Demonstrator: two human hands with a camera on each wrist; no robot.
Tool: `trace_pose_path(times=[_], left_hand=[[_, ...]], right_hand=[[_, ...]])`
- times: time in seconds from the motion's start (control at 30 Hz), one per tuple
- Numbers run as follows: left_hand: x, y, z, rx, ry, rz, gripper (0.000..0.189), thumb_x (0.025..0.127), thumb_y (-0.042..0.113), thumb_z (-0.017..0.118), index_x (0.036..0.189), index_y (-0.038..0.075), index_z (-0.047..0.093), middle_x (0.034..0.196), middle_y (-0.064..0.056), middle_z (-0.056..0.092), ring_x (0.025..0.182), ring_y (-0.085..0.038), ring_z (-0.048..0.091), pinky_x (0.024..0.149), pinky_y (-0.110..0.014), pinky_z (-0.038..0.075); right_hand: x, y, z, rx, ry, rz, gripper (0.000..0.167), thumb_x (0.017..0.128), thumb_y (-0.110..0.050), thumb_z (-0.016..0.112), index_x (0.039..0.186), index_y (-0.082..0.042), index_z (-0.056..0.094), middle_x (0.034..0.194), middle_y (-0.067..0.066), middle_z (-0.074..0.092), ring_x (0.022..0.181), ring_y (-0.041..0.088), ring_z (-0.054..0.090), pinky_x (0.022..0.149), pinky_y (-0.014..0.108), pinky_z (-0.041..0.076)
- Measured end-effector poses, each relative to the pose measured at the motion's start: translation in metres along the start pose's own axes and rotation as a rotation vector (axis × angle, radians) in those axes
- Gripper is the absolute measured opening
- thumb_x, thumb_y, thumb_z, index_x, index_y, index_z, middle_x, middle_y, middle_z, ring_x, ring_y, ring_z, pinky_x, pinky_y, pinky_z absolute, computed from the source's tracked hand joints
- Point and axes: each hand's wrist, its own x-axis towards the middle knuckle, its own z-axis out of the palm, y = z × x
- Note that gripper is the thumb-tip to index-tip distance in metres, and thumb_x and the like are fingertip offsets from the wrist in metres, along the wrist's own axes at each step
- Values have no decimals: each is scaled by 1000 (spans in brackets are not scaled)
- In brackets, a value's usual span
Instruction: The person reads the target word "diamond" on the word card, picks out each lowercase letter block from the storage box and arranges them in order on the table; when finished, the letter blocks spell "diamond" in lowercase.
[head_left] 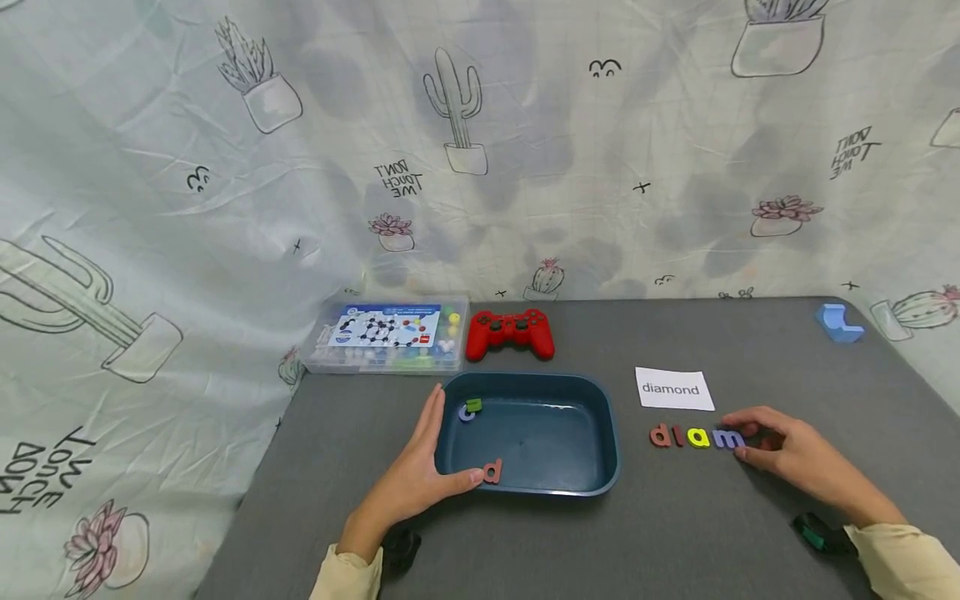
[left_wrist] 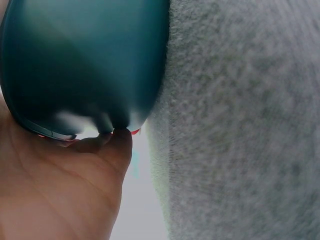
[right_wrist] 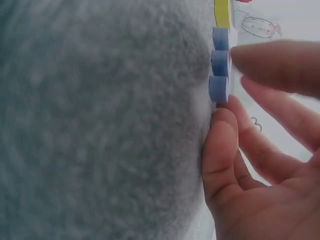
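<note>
The left hand [head_left: 411, 479] is spread wide along the left side of the tray [head_left: 558, 446], its thumb at the near rim. Right of the tray, the right hand [head_left: 787, 454] holds the blue letter m [head_left: 727, 440] in a narrow pinch, last in a row of 4 letters. The word card [head_left: 673, 402] lies behind that row. In the tray are 3 pieces, including a brown letter d [head_left: 492, 472] beside the left thumb. The red controller [head_left: 511, 336] sits behind the tray.

Tray [head_left: 551, 446] left of letter row [head_left: 706, 439], card [head_left: 675, 399] behind row, controller [head_left: 510, 331] behind tray.
</note>
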Motion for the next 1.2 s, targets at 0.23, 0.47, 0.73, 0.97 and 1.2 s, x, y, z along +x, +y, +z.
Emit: trace_pose_path(times=[0.23,0.47,0.73,0.97,1.2], left_hand=[[0,1,0,9,-5,-5,126,88,56,82,173,28,-6,179,2,-13,162,-40,7,117,-76,22],[0,1,0,6,0,5,126,88,55,82,173,27,-6,179,2,-13,162,-39,7,118,-75,23],[0,1,0,8,-1,4,126,88,55,83,173,28,-6,179,2,-13,162,-39,7,118,-75,22],[0,2,0,7,0,11,126,88,54,83,173,27,-5,179,1,-13,162,-39,6,119,-75,21],[-1,3,-1,-7,0,22,126,88,53,84,173,25,-5,179,0,-12,162,-40,6,118,-75,21]], right_hand=[[1,1,-3,116,88,-39,38,103,-6,71,138,6,63,127,22,67,101,-9,58,74,19,53],[10,-21,-7,240,134,6,56,111,-25,64,158,-1,47,150,27,54,115,-17,49,81,10,48],[21,-61,-1,390,143,-72,59,115,-26,55,170,-24,35,167,12,43,140,-4,45,93,7,44],[36,-97,5,486,106,-173,57,115,-19,53,169,-20,36,169,6,41,143,-2,44,98,10,44],[54,-124,16,573,56,-290,57,115,-13,53,169,-14,36,169,10,40,144,1,47,106,15,44]])
